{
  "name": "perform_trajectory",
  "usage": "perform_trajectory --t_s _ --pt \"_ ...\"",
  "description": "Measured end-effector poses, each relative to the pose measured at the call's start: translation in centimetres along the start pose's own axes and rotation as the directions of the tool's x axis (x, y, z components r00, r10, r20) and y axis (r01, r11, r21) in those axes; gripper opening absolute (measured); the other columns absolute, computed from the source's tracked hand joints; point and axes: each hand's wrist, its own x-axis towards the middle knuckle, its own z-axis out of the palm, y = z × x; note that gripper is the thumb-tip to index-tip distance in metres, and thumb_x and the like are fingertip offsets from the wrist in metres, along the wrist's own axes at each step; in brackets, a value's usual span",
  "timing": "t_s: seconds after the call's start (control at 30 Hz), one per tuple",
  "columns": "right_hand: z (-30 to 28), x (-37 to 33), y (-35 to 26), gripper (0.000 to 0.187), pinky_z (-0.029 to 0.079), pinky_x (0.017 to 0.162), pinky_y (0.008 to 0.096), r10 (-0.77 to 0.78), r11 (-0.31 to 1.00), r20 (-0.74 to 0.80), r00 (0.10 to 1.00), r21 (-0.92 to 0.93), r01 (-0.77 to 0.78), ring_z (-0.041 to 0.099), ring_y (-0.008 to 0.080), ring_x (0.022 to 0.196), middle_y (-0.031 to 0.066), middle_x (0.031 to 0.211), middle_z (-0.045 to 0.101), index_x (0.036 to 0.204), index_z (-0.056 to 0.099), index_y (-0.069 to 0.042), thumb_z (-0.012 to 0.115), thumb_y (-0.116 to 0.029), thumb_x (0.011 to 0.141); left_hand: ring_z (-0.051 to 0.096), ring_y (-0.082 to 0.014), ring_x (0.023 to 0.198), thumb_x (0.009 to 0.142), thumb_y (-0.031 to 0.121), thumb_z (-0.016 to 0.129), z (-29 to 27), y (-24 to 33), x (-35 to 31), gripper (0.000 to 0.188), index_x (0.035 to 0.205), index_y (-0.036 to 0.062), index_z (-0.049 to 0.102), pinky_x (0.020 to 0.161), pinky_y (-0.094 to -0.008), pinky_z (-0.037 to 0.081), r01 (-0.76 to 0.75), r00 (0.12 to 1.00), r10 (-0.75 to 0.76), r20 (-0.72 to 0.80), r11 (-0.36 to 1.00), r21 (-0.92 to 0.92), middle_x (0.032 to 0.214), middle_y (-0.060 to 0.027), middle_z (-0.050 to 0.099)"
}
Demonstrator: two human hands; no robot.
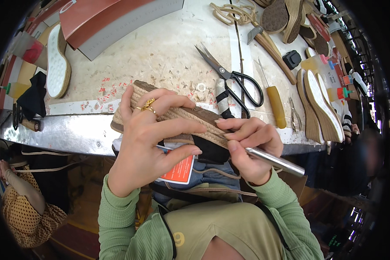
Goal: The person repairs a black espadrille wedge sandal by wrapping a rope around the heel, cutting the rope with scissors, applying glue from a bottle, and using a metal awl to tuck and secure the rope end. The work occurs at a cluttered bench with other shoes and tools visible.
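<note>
A wedge shoe with a braided rope side (195, 123), a brown outsole and a black upper lies tilted at the table's near edge, its outsole facing away from me. My left hand (145, 134), with a gold ring, grips it from the left, fingers over the braid and thumb near the upper. In my right hand (258, 141) is a slim tool with a silver metal handle (276, 161); its thin tip meets the braid near the right end. The tip's exact shape is hard to make out. An orange-red tag (180, 168) hangs under the shoe.
Beyond the shoe lie black-handled scissors (223, 71), a yellow-handled awl (274, 104) and a hammer (273, 52). Wedge soles (313, 112) stand at right. A shoebox (130, 28) and a white-topped sole (57, 65) are at far left. Another person's arm (24, 190) shows at lower left.
</note>
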Motion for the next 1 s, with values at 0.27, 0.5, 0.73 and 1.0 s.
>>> perform_trajectory --t_s 0.27,0.5,0.73,1.0 --pt "-0.01 -0.10 0.13 0.023 0.057 0.083 0.0400 -0.020 0.995 0.037 0.999 -0.101 0.024 0.069 0.0350 0.099 0.0149 0.083 0.064 0.082 0.051 -0.001 0.068 0.013 0.077 0.055 -0.0241 0.118 0.060 0.036 0.086 0.13 -0.11 -0.16 0.038 0.093 0.0197 0.074 0.115 -0.0522 0.008 -0.007 1.000 0.006 -0.020 1.000 -0.014 0.113 0.0013 0.066" --pt "-0.42 0.08 0.22 0.021 0.056 0.086 0.0418 -0.027 1.000 0.048 0.998 -0.002 0.027 0.069 0.0360 0.101 0.0153 0.086 0.063 0.082 0.051 -0.001 0.066 0.012 0.078 0.056 -0.0214 0.117 0.060 0.038 0.087 0.11 -0.10 -0.09 0.060 0.109 0.0134 0.063 0.116 -0.0538 0.006 0.046 0.998 -0.049 -0.041 0.996 -0.074 0.111 0.0017 0.067" --pt "0.11 -0.08 -0.13 0.024 0.055 0.089 0.0437 0.060 0.998 -0.007 0.998 0.006 -0.060 0.068 0.0359 0.101 0.0172 0.088 0.065 0.085 0.050 -0.001 0.068 0.014 0.079 0.056 -0.0221 0.118 0.061 0.039 0.087 0.46 -0.36 -0.26 0.053 0.099 0.0140 0.059 0.116 -0.0549 0.006 0.025 0.997 -0.030 -0.064 0.996 -0.081 0.110 0.0019 0.069" --pt "0.01 0.09 -0.34 0.027 0.054 0.090 0.0450 0.100 0.993 0.017 0.995 -0.060 -0.099 0.068 0.0351 0.096 0.0174 0.085 0.065 0.083 0.048 -0.003 0.070 0.012 0.079 0.055 -0.0229 0.119 0.061 0.040 0.086 0.44 -0.38 -0.28 0.052 0.097 0.0142 0.059 0.117 -0.0555 0.006 0.036 0.997 -0.041 -0.061 0.996 -0.086 0.110 0.0018 0.068"
